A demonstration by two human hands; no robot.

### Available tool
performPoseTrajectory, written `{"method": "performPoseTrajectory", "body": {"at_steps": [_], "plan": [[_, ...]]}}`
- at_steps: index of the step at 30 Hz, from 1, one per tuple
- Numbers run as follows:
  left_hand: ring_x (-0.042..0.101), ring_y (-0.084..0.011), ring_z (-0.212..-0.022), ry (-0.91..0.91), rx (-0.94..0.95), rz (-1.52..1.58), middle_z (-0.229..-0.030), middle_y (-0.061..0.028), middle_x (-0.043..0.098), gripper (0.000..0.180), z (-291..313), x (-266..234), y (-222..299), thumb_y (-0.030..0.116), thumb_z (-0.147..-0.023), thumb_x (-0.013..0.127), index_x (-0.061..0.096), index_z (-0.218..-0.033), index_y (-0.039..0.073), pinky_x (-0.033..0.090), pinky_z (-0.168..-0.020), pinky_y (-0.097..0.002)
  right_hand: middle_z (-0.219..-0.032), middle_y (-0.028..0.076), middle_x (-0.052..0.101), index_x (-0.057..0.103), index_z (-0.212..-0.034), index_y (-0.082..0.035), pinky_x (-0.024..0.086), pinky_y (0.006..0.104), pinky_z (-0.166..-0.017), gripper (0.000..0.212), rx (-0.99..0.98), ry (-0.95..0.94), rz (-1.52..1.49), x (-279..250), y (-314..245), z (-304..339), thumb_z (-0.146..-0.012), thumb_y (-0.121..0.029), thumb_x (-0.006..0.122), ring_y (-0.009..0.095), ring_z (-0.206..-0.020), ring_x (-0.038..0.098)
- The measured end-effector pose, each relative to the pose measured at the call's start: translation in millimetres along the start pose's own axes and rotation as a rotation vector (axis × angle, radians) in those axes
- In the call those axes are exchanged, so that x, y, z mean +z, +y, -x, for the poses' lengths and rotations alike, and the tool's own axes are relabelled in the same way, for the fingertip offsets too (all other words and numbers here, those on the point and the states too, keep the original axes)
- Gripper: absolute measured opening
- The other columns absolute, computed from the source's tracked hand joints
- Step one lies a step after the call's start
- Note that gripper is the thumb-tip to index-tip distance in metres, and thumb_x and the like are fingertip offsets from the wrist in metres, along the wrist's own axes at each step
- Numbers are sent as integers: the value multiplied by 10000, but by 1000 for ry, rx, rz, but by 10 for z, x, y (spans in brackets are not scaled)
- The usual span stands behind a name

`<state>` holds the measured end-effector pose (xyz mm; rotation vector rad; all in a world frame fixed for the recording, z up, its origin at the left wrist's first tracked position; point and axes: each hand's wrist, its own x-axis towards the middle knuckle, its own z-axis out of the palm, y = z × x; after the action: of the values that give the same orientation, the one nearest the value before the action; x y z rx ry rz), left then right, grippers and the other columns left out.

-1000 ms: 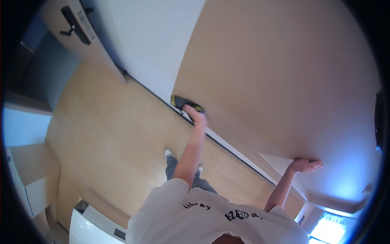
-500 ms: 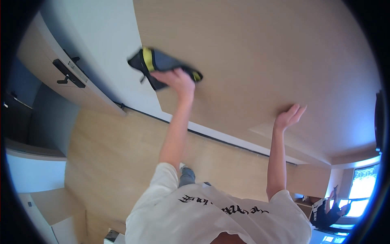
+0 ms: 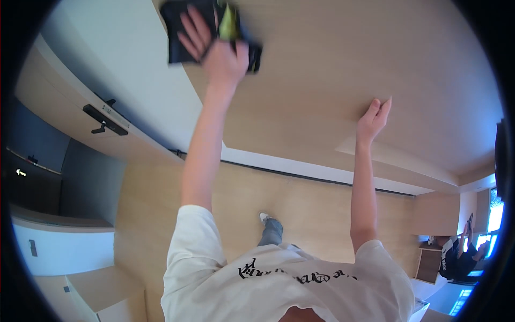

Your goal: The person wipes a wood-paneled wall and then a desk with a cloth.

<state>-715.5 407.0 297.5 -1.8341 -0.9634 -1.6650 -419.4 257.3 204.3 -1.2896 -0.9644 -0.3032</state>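
Note:
My left hand (image 3: 222, 56) is raised at the upper left, over a dark cloth (image 3: 179, 32) with a bright yellow patch. Its fingers lie spread across the cloth, holding it against a beige wall panel (image 3: 300, 70); motion blurs the cloth's edges. Part of the cloth shows to the right of the thumb. My right hand (image 3: 373, 121) is up at the same panel, farther right, holding nothing I can see. Its thumb and a finger stand apart; the other fingers are partly hidden. A shadow falls beside it, and whether it touches the panel I cannot tell.
At the left, a door (image 3: 70, 102) with a black handle (image 3: 102, 124) stands beside a white wall strip (image 3: 134, 64). Below are a pale floor (image 3: 155, 209) and a cabinet (image 3: 110, 292). Another person (image 3: 461, 257) is near the windows at the lower right.
My left hand has moved up with the cloth, which now spreads wider under the fingers. My right hand is higher in the picture, its fingers closer together. The view has shifted.

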Motion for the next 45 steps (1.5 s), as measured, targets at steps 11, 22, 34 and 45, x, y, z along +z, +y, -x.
{"method": "performPoseTrajectory", "body": {"at_steps": [11,22,34,45], "plan": [[175,-512,-1392,-483,-224,-42,-1499,-317,199,837,2387,-315,24,213,-659,809,442,-1406,125,198,-1096,-634,-1382,201,472,498,-1282,30,403,391,-1041,413,-160,-22,21,-92,-617,1303,-886,119,422,340,-1299,447],[335,-364,-1318,-183,178,-96,-1509,-173,293,851,-124,-475,121,402,-620,841,495,-1383,257,324,-991,-470,-1215,185,577,574,-1158,-7,447,390,-974,410,12,-603,-344,713,-1856,1724,-811,145,418,343,-1161,549],[538,-266,-1106,-256,495,401,-1340,-64,545,530,-425,-562,-655,2,-751,653,617,-1259,148,423,-948,-377,-1263,362,396,488,-1200,79,314,579,-1013,384,-91,256,108,2162,-2013,1044,-868,-95,574,547,-1187,367],[254,-414,-1403,20,159,786,-1522,-275,209,771,-355,-90,-935,155,-874,683,226,-1475,-1,273,-1117,-476,-1446,345,332,482,-1310,78,161,549,-1150,642,-630,463,706,1868,-3293,-2008,-884,-401,518,471,-1393,237]]}}
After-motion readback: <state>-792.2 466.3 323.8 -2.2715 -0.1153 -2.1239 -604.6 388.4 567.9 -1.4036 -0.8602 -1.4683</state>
